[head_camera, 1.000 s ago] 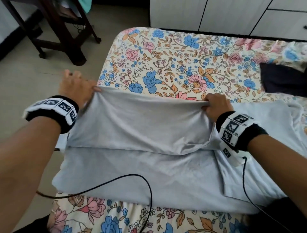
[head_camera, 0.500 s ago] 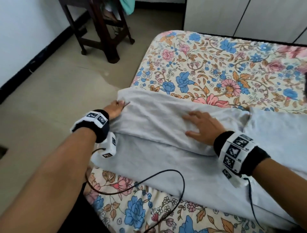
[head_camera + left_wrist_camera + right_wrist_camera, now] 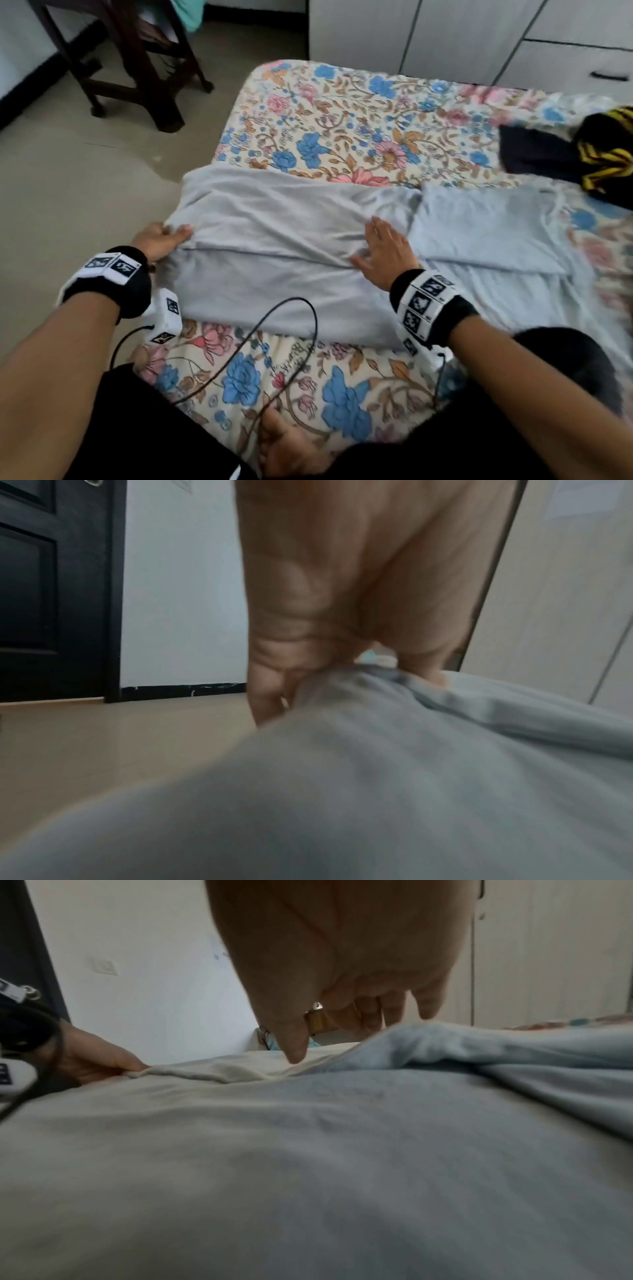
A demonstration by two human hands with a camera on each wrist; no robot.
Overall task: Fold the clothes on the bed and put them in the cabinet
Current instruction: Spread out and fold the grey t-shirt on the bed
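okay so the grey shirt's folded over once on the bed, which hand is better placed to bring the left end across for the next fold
Probably the left. The left hand already pinches the grey shirt at its left end by the bed's edge, while the right hand lies flat on the folded layer and can pin it there.

Soft daylight; wrist views blurred, perhaps underexposed.

Both forearms are bare. Behind the fingers of the left hand [image 3: 161, 240], a black wristband [image 3: 113, 291] circles the wrist, carrying white blocks [image 3: 164, 317] printed with black square markers. The right hand [image 3: 387, 253] has the same: a black band [image 3: 435, 308] behind the fingers, with a strip of white marker tiles across it. Thin black cables [image 3: 274, 335] trail back from both wrist units. Dark clothing [image 3: 144, 428] covers the lap.
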